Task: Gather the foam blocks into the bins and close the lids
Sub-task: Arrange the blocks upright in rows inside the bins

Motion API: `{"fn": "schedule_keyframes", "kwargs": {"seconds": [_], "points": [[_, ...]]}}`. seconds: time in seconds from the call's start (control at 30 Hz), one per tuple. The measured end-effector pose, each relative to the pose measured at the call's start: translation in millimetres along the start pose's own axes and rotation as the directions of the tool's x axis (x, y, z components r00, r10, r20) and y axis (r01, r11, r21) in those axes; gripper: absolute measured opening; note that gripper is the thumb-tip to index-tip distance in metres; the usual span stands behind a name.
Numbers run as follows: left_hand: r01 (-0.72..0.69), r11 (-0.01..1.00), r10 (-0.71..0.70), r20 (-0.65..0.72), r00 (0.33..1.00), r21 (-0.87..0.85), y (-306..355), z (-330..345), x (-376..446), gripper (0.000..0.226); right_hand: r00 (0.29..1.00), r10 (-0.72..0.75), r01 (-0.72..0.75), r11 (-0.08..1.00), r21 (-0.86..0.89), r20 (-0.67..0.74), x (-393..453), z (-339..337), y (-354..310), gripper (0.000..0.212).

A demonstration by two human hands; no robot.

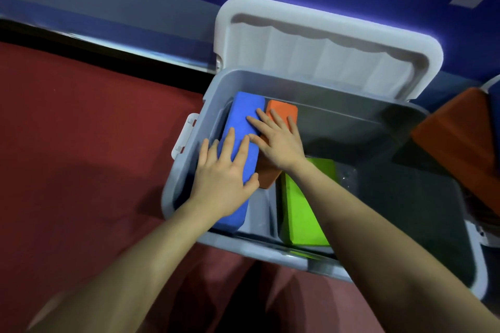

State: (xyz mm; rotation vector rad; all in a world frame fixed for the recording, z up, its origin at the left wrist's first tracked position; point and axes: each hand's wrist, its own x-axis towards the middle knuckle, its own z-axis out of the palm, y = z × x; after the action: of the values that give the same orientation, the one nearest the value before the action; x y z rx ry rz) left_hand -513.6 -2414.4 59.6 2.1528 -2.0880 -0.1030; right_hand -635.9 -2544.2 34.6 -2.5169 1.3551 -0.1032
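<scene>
While the white lid point(324, 51) stands open, the left hand point(224, 178) and right hand point(281, 143) press flat, fingers straight (gripping nothing), on the blue block point(243, 111) and orange block point(282, 111), likely seating them in the grey bin point(405, 197) beside the green block point(303, 211)

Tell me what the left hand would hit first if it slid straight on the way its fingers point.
The left hand lies flat on the blue block, fingers pointing to the bin's far wall. That wall probably comes first, though depth is unclear.
</scene>
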Motion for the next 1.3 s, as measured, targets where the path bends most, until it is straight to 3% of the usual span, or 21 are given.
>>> {"fn": "schedule_keyframes", "kwargs": {"seconds": [0.17, 0.27, 0.43, 0.6, 0.73, 0.87, 1.1, 1.3], "points": [[0.027, 1.0, -0.025, 0.087, 0.996, -0.014, -10.9, -0.4, 4.0, 0.071, 0.997, -0.003, 0.006, 0.999, 0.039, -0.074, 0.9, 4.2, -0.6, 0.05], [0.02, 1.0, -0.018, 0.101, 0.995, -0.021, -12.7, -0.3, 2.8, 0.072, 0.993, -0.037, 0.034, 0.999, -0.026, -0.115, 10.0, 0.6, 0.1, 0.053], [0.016, 0.998, -0.013, 0.055, 0.998, -0.058, -12.2, 1.2, 7.3, 0.074, 0.999, -0.028, 0.025, 0.993, -0.112, -0.026, 25.4, 1.6, 4.1, 0.056], [0.053, 0.996, -0.051, 0.021, 0.998, -0.076, -11.8, -2.8, 8.5, 0.078, 1.0, 0.03, -0.03, 0.999, -0.042, -0.007, 31.1, -6.4, 11.3, 0.053], [0.057, 0.998, -0.056, 0.035, 0.998, -0.027, -7.3, 4.7, 16.4, 0.074, 0.997, 0.02, -0.022, 0.999, -0.025, -0.07, 21.0, 1.6, 6.5, 0.053], [0.113, 0.994, -0.112, 0.122, 0.986, -0.001, -3.7, 7.8, 10.4, 0.083, 0.993, 0.006, -0.004, 1.0, 0.02, -0.116, 15.9, 4.3, 4.9, 0.053], [0.099, 0.995, -0.095, 0.131, 0.987, -0.026, -14.0, 16.8, 5.8, 0.078, 0.989, -0.019, 0.017, 1.0, -0.018, -0.146, 17.0, 9.5, 5.8, 0.056], [0.085, 0.996, -0.086, 0.143, 0.986, 0.016, -14.4, 28.5, 10.2, 0.075, 0.948, 0.013, 0.085, 0.953, 0.292, -0.318, 17.8, 16.2, 10.5, 0.047]]}}
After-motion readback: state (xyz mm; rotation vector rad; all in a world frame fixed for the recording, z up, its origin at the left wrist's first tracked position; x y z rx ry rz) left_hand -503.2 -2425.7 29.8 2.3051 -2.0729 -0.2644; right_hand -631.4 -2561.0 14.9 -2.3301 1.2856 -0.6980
